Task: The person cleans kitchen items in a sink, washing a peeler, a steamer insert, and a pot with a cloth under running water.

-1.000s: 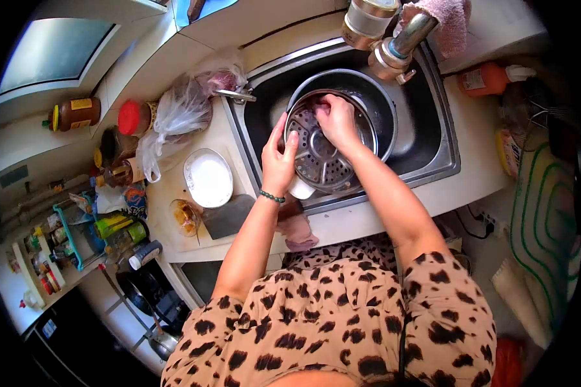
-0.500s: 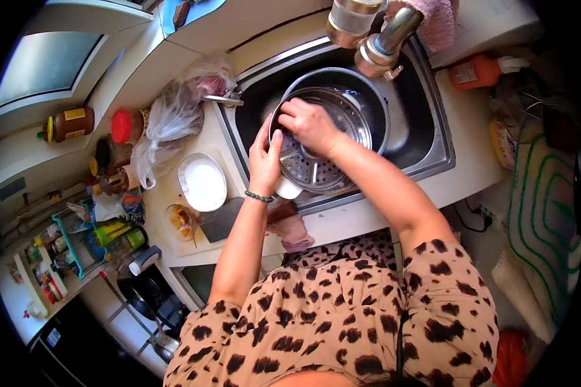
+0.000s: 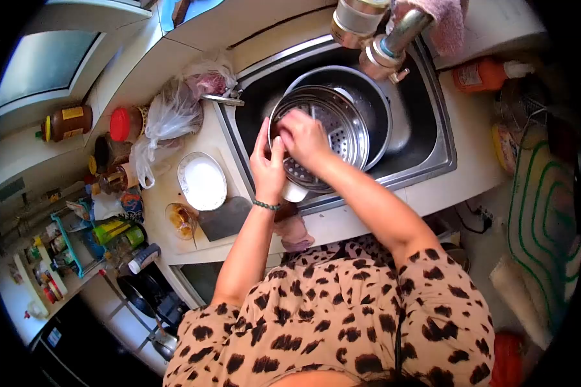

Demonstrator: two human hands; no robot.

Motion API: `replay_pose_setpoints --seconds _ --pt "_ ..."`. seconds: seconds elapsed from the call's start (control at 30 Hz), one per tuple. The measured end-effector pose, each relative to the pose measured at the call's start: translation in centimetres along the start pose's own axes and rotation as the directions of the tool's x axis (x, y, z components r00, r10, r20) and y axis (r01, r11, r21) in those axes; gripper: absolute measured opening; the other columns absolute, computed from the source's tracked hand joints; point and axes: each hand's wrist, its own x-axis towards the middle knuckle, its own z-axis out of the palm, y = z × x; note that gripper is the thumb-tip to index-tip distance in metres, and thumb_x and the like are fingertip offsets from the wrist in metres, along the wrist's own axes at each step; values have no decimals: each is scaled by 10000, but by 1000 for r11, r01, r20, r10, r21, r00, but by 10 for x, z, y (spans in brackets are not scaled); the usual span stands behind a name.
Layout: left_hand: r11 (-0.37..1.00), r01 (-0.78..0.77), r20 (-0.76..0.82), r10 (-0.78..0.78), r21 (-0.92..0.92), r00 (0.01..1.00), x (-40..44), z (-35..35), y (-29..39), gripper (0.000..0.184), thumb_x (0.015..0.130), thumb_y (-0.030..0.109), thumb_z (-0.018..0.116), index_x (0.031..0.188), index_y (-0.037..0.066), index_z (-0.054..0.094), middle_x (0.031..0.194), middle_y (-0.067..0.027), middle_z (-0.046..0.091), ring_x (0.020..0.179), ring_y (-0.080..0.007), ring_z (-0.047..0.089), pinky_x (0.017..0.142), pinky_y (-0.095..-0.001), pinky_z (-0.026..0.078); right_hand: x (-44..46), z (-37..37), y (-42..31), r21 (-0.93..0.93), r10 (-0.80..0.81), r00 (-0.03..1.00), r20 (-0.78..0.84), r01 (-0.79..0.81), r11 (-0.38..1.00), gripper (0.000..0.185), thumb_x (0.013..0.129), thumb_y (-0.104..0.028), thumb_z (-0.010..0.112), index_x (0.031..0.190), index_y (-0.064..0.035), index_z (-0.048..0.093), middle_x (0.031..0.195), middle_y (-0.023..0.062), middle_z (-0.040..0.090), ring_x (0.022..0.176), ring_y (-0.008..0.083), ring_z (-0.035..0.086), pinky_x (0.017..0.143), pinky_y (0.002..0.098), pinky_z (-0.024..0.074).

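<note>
Head view: gripping with the left hand a round, holey silver metal steamer. Curling the right hand inside; cannot tell if holding anything.

Hands on perforated steel pan at sink.

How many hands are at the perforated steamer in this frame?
2: the left hand at the left edge of the perforated steamer, the right hand over its inside.

Red-lidded jar just beside a clear plastic bag
</note>
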Motion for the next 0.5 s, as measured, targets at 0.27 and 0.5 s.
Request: replay_pose_setpoints --seconds 0.27,0.5 --pt "989 143 9 -143 -44 990 -1 -8 -3 459 934 126 564 1360 2 447 1189 -98 595 963 -113 573 851 -254 469 -31 4 -1 16 -31 984 177 29 999 99 695 16 618 775 -32 651 803 157 628 788 330 634 703 402 519" --pt "995 85 17 -84 -60 996 -4 -3 1 476 923 126 581 1358 -11 444 1246 -111 577 1086 -142 541 947 -270 411 -25 5 10 44 -8 999 38 7 999 84 700 -15 632 775 -37 664 795 164 635 748 342 626 689 412 522"
